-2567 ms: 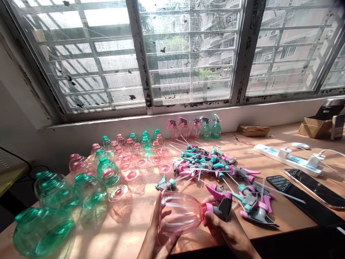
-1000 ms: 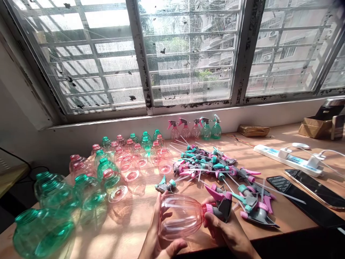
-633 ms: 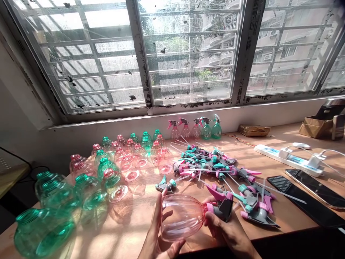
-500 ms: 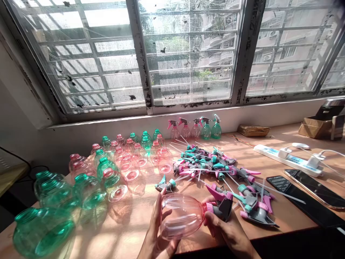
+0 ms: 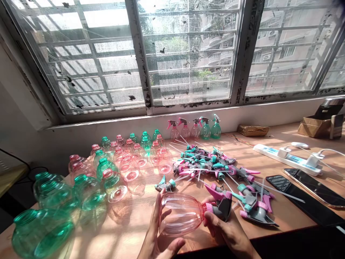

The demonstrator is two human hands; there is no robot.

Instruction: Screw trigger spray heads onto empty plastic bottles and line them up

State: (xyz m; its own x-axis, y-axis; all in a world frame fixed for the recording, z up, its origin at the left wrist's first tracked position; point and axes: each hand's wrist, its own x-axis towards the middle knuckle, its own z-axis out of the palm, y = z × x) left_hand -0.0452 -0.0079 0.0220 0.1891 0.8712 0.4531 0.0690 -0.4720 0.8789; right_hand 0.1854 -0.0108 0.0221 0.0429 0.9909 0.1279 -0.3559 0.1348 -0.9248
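Note:
A clear pink bottle (image 5: pixel 180 214) lies on its side in the air above the table's front edge, its neck pointing right. Around its base end is my left hand (image 5: pixel 157 230), the fingers behind it and the thumb just below its lower side. My right hand (image 5: pixel 223 226) pinches the pink collar of a grey-and-pink trigger sprayer (image 5: pixel 222 205), which sits on the bottle's neck. Whether the collar is fully threaded I cannot tell. Just beyond my left fingertips lies a loose teal-and-grey sprayer (image 5: pixel 165 184).
Green bottles (image 5: pixel 90 194) and pink bottles (image 5: pixel 129 167) stand at the left without tops. A heap of trigger sprayers (image 5: pixel 205 162) with thin tubes spreads to the right. Several capped spray bottles (image 5: pixel 205 129) line the wall. Phones (image 5: pixel 293 198) and a power strip (image 5: pixel 287 160) lie right.
My left thumb has moved off the bottle's lower side and now stretches to the right. The bottle and my right hand are nearly where they were.

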